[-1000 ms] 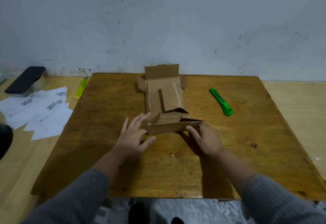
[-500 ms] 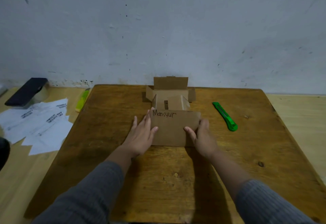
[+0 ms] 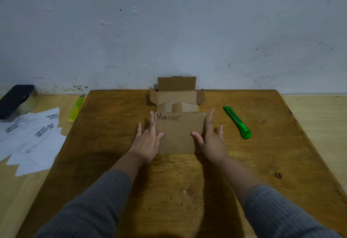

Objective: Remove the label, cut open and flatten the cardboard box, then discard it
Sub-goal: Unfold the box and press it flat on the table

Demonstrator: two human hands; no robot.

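Head view: a brown wooden table [image 3: 187, 181] is set against a pale, scuffed wall [image 3: 169, 31], with a lighter wooden floor surface visible on both sides. On the left of the table, white paper labels [image 3: 32, 140] printed with barcodes are spread out; the print is too small to be read. A dark phone-like object [image 3: 16, 99] is seen beyond them, and a yellow-green cutter [image 3: 76, 110] lies just beside the table's left edge. A green utility knife [image 3: 237, 122] is placed on the table, to the right of the hands.

The cardboard box [image 3: 178, 134] lies at the middle of the table, partly flattened. Its near panel is laid flat, while the far flaps are raised upright near the wall. The left hand [image 3: 147, 144] is spread open, palm down, against the left edge of the flat panel, with its thumb resting on the cardboard. The right hand [image 3: 211, 140] is likewise open and flat along the right edge, with its thumb on the panel. Nothing is gripped by either hand.

The handwritten word "Mansyur" is legible in dark ink at the panel's upper left corner.
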